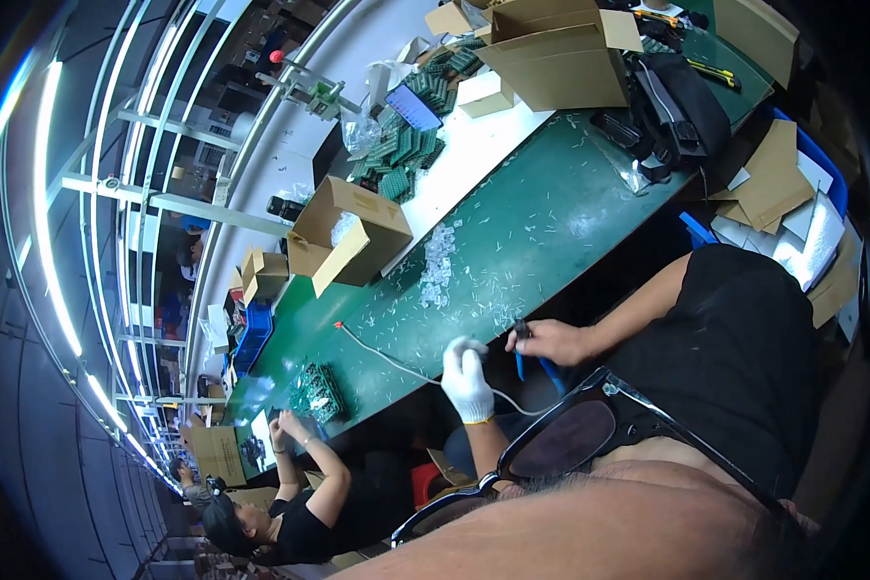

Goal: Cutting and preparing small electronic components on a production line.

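Small dark part (522, 331) pinched in right hand (551, 341) fingers, perhaps touching gloved left hand (466, 377)

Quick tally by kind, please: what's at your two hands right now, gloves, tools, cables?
White glove, on the left hand: 1
Blue-handled tool, gripped in the bare right hand: 1
White cable, running past the left hand: 1
Total: 3

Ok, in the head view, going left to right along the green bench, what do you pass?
Co-worker's hands → stack of green circuit boards → open cardboard box → pile of small clear parts → left hand in a white glove → bare right hand → black bag.
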Demonstrator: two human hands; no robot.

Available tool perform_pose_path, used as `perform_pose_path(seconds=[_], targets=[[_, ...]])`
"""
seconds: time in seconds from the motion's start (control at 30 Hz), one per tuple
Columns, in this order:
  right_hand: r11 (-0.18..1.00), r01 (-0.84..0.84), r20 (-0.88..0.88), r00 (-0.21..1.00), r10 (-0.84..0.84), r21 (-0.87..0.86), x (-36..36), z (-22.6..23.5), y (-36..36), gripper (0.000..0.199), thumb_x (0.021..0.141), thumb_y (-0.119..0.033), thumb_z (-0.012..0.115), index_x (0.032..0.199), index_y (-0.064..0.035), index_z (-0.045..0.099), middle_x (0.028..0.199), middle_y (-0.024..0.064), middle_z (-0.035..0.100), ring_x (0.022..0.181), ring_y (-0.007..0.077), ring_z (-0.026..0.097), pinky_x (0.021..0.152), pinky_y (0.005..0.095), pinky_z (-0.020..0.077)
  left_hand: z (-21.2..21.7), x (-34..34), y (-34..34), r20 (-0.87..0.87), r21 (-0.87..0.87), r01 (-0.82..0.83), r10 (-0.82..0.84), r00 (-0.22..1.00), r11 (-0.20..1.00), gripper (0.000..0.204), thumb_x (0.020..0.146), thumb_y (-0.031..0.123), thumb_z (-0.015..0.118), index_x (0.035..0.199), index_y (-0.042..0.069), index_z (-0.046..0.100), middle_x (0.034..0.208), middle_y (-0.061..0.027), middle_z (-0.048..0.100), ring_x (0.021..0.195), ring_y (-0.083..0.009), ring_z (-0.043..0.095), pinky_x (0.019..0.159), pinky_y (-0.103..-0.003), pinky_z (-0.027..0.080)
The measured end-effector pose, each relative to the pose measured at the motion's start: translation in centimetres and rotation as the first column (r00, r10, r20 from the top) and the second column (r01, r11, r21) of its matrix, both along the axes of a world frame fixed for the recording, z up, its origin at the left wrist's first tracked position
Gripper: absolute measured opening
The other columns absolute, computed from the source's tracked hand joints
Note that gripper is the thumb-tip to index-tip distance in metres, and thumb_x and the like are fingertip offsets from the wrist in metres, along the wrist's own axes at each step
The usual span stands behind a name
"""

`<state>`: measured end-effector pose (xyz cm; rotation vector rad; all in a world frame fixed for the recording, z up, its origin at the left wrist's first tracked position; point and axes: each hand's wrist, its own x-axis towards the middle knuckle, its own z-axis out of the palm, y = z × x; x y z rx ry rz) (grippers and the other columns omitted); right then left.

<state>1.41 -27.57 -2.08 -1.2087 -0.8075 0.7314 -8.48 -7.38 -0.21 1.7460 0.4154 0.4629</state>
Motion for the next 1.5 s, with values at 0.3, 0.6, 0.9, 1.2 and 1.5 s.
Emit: perform_pose_path(seconds=[0.3,0.6,0.9,1.2,1.5], targets=[[0.690,-0.650,0.691,0.658,0.300,0.319,-2.7,-2.0,0.2,0.018,0.091,-0.011,0.059,0.106,-0.0007,0.059,0.101,0.0198,0.061,0.095,0.0387,0.061,0.082,0.0476,0.0490,-0.4,9.0,-2.7,-0.342,0.899,0.317,0.031,0.939,0.303,0.094,0.091,0.047,0.065,0.151,-0.014,0.027,0.154,-0.0374,0.033,0.144,-0.0530,0.029,0.119,-0.059,0.022],[0.791,-0.506,0.667,0.725,0.173,0.344,-0.6,-0.1,-3.6,0.016,0.084,-0.008,0.061,0.097,0.0003,0.060,0.089,0.0208,0.061,0.087,0.0413,0.061,0.076,0.0488,0.0491,2.4,21.4,-14.1,-0.246,0.910,0.371,-0.480,0.842,0.185,0.078,0.083,0.039,0.071,0.138,-0.009,0.042,0.140,-0.0315,0.045,0.127,-0.0476,0.042,0.110,-0.052,0.034],[0.741,-0.632,0.668,0.655,0.354,0.228,-0.1,0.8,-5.3,0.027,0.084,-0.006,0.059,0.109,0.0021,0.064,0.101,0.0234,0.067,0.095,0.0419,0.064,0.083,0.0477,0.0520,3.3,18.0,-23.2,-0.315,0.682,0.731,-0.888,0.334,0.032,0.085,0.090,0.042,0.064,0.152,-0.007,0.033,0.156,-0.0335,0.034,0.148,-0.0501,0.027,0.124,-0.056,0.017],[0.759,-0.645,0.530,0.676,0.512,0.089,0.6,4.9,-6.9,0.028,0.086,-0.009,0.059,0.110,0.0043,0.065,0.104,0.0243,0.067,0.098,0.0428,0.064,0.085,0.0481,0.0515,1.2,25.5,-11.2,-0.215,0.844,0.361,-0.365,0.906,0.397,0.079,0.092,0.038,0.064,0.152,-0.006,0.036,0.152,-0.0299,0.041,0.140,-0.0457,0.039,0.117,-0.048,0.032],[0.729,-0.666,0.322,0.733,0.600,0.158,1.2,3.1,-7.0,0.035,0.082,-0.013,0.058,0.110,0.0069,0.062,0.107,0.0270,0.065,0.103,0.0456,0.062,0.091,0.0499,0.0501,2.9,28.5,-18.6,-0.352,0.750,0.584,-0.560,0.750,0.311,0.083,0.093,0.049,0.058,0.148,-0.009,0.037,0.153,-0.0317,0.039,0.144,-0.0474,0.034,0.121,-0.051,0.023]])
